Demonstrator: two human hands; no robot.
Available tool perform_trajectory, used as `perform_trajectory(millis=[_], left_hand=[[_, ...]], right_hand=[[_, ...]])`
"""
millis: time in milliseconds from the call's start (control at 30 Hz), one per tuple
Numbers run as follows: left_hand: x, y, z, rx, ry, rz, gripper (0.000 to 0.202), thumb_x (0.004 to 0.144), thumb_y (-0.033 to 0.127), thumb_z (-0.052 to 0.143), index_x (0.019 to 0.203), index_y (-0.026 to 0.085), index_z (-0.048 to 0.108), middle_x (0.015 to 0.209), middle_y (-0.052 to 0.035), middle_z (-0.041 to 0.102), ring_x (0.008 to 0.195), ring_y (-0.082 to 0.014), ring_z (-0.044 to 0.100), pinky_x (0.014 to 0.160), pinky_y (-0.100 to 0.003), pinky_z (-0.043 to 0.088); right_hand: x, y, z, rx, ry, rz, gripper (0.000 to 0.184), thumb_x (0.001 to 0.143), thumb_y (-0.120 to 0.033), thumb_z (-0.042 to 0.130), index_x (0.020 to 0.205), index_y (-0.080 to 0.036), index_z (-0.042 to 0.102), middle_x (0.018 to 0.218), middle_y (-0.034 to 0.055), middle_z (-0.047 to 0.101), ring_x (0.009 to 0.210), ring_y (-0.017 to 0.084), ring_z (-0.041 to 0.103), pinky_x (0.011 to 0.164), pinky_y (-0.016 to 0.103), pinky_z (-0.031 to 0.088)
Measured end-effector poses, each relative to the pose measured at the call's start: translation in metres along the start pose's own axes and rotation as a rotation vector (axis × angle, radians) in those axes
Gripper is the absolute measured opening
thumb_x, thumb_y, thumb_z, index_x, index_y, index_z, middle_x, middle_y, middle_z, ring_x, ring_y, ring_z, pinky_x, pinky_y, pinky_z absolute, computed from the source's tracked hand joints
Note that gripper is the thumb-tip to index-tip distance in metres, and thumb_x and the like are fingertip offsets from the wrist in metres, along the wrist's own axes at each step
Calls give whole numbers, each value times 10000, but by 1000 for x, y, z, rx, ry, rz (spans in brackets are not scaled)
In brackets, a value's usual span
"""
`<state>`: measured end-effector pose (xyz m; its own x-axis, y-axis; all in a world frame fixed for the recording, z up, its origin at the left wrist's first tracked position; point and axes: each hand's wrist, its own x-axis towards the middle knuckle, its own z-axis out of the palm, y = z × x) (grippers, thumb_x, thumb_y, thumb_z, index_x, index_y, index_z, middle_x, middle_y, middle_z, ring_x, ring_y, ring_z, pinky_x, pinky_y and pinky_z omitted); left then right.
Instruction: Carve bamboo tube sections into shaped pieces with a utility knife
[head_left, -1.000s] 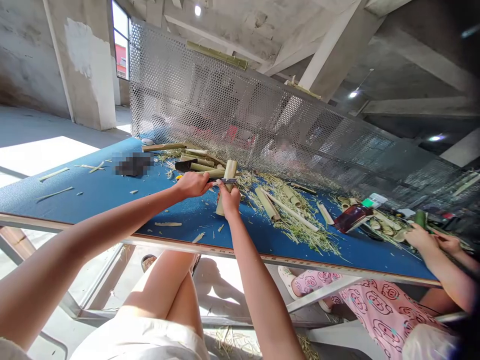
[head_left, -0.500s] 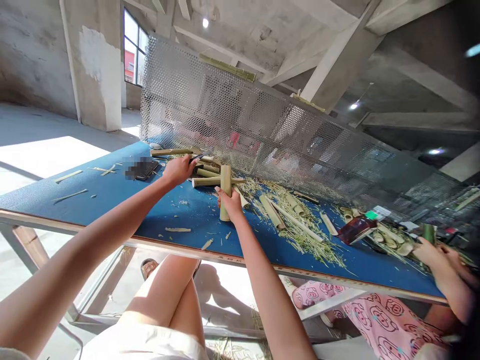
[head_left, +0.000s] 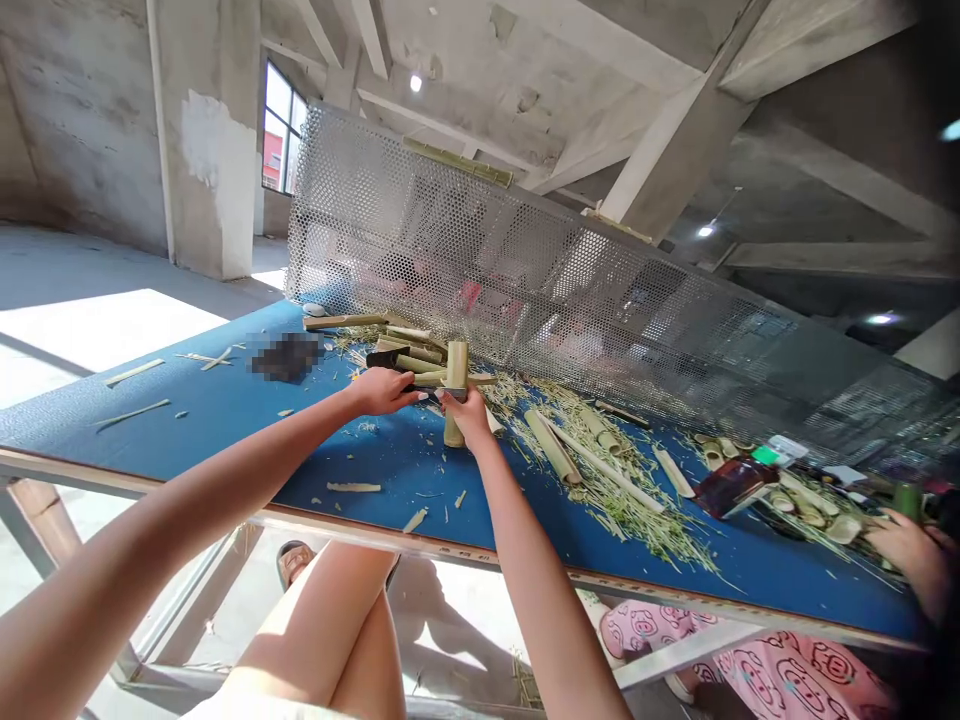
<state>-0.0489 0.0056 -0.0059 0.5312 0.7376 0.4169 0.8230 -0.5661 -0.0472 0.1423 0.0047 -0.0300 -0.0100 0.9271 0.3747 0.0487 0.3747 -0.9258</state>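
Bamboo, pale and straw-coloured, makes up the short section point(head_left: 457, 362) that stands roughly upright above the near part of a blue tabletop point(head_left: 247, 440), in front of the seated person. The right hand point(head_left: 469, 412) is wrapped around its middle, with the thumb towards the blade; whether the lower end rests on the table is hard to tell. The left hand point(head_left: 384, 390) is closed around the handle of a knife point(head_left: 448, 394), fingers curled in, and the blade lies crosswise over the near face of the section, just by the right thumb. Behind the hands lies a pile of bamboo pieces point(head_left: 411, 350), and to its left a dark object point(head_left: 286, 357) is blurred out. Right of the hands, a split bamboo length point(head_left: 553, 447) lies among green-yellow shavings point(head_left: 652, 530), with a dark red bottle point(head_left: 731, 487) beyond them. A perforated metal screen point(head_left: 450, 230) runs along the far edge. At the far right, a co-worker's hand point(head_left: 904, 545) grasps a green bamboo piece point(head_left: 907, 498), above pink patterned trousers point(head_left: 810, 665).
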Motion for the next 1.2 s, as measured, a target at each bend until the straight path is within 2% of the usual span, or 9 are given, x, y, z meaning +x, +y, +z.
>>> perform_trajectory(millis=[133, 267, 400, 600, 900, 1200], left_hand=[[5, 6, 7, 4, -9, 21, 516, 897, 532, 262, 892, 139, 597, 716, -129, 648, 642, -236, 617, 534, -279, 361], [5, 9, 8, 8, 1, 18, 534, 904, 530, 238, 905, 133, 594, 709, -126, 645, 626, -232, 613, 533, -280, 360], [5, 9, 9, 3, 10, 21, 537, 911, 525, 218, 904, 134, 585, 722, -122, 645, 643, -228, 617, 545, -278, 365], [5, 3, 5, 2, -15, 58, 487, 887, 504, 269, 879, 136, 587, 673, -111, 632, 616, -228, 607, 523, -280, 351], [2, 5, -2, 1, -22, 69, 525, 885, 520, 245, 893, 141, 608, 662, -122, 634, 621, -242, 614, 531, -292, 365], [0, 14, -4, 30, 13, 30, 539, 884, 516, 233, 912, 120, 598, 692, -149, 635, 670, -275, 620, 553, -321, 384]], right_hand=[[-1, -2, 3, -17, 0, 2, 462, 437, -427, 811, 723, -180, 547, 597, -30, 580, 511, 107, 502, 494, 248, 420], [-1, -2, 4, -31, 1, 8, 444, 445, -435, 806, 695, -181, 541, 555, -33, 564, 489, 109, 488, 485, 256, 417], [-2, -1, 3, -47, 4, 15, 460, 468, -463, 787, 734, -177, 544, 580, -25, 575, 479, 109, 486, 476, 263, 426], [-4, -1, 5, -94, 7, -41, 478, 438, -388, 814, 776, -183, 546, 643, -39, 568, 540, 98, 485, 502, 228, 417], [-8, -2, 1, -279, 26, -121, 462, 531, -495, 756, 828, -195, 569, 680, 13, 608, 665, 178, 570, 554, 269, 451], [-19, -20, 3, -395, 53, -99, 428, 590, -536, 724, 788, -204, 540, 596, 4, 589, 488, 172, 544, 497, 306, 434]])
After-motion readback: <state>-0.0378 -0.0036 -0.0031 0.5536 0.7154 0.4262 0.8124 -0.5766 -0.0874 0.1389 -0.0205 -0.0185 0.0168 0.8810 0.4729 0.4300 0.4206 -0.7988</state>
